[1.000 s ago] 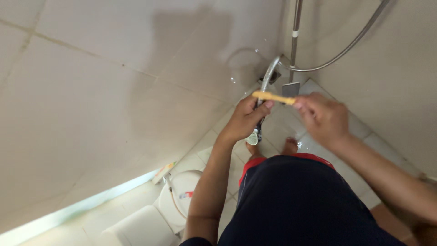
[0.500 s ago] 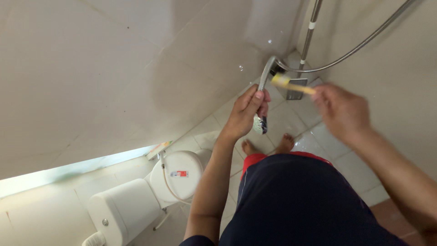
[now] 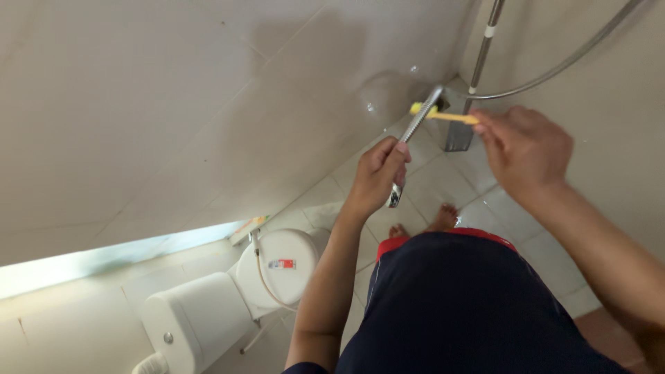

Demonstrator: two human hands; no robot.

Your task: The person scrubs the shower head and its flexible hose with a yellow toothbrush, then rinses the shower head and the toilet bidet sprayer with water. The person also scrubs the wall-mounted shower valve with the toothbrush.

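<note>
Since the earlier frame the yellow toothbrush (image 3: 445, 116) had swung up and leftward, its bristle end now against the ribbed metal hose (image 3: 420, 120), and the view had tipped to show more of the white toilet (image 3: 276, 266). Right hand (image 3: 524, 154) was closed on the brush handle, pinching its near end — left hand (image 3: 377, 173) was wrapped shut around the chrome sprayer head (image 3: 395, 194), which poked out below the fist. Scrubbing the hose looked to be the step in hand; the next stroke would likely call for steady bracing by the left hand while the brush ran along the ribs.
</note>
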